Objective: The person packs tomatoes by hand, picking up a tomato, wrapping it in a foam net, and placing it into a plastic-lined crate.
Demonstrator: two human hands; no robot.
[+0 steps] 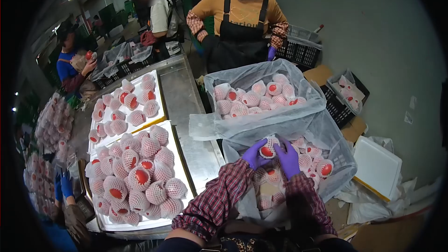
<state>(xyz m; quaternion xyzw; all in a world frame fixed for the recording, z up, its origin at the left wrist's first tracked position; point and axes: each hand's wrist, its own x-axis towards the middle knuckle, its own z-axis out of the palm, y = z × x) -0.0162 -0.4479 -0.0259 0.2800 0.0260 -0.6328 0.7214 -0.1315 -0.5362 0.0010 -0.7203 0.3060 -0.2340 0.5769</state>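
Note:
Both of my hands wear purple gloves. Between them is a round red fruit in a white foam net sleeve [268, 149], its bare red side turned up toward me. My left hand [255, 154] grips it from the left, and my right hand [288, 158] has its fingers against the right side. Right below is a crate lined with translucent plastic sheet [343, 158], holding more netted fruits such as this one [325, 168]. Just behind stands a second lined crate [310, 91], also filled with netted red fruits [252, 99].
Left of me, white trays [108, 225] piled with netted fruits [140, 177] rest on a metal table [198, 151]. A person in a black apron [240, 44] stands opposite. Blue-gloved hands [65, 185] of someone else show at left. A white foam lid [379, 163] leans at right.

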